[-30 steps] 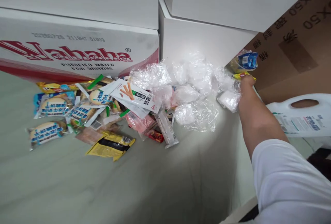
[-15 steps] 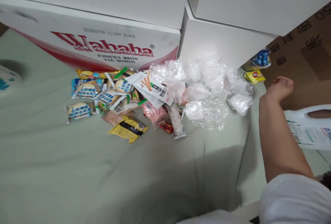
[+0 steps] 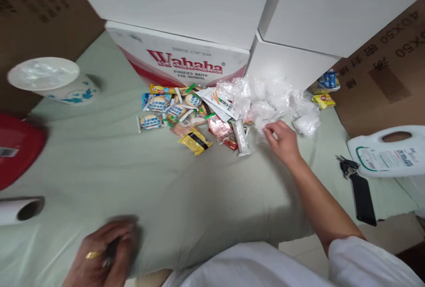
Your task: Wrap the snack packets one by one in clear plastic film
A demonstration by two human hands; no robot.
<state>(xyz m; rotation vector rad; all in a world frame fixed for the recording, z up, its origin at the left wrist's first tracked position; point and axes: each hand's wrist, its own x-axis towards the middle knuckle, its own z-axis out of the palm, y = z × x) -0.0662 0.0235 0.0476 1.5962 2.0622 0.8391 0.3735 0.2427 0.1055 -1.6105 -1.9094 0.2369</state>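
Note:
My right hand (image 3: 283, 141) reaches over the near edge of a heap of crumpled clear plastic bags (image 3: 274, 94). Its thumb and fingertips are closed on a clear bag there. Left of the heap lies a pile of wrapped snacks: biscuit packs (image 3: 151, 122), a white packet (image 3: 217, 101) with breadsticks pictured on it, a yellow pouch (image 3: 196, 142) and a pale wrapped bar (image 3: 241, 139). My left hand (image 3: 102, 251), wearing a gold ring, is at the front edge of the cloth, slightly blurred. Its fingers curl around something small and partly shiny that I cannot make out.
A Wahaha carton (image 3: 186, 57) and white boxes (image 3: 299, 57) stand behind. To the left are a paper cup (image 3: 75, 94) with clear plastic inside, a red object (image 3: 20, 145) and a roll (image 3: 15, 211). A white jug (image 3: 385, 154), keys (image 3: 348, 168) and a black phone (image 3: 363, 198) lie right.
My right hand has moved left from beside the brown carton to the clear bags. My left hand has come into view at lower left. The view has shifted left.

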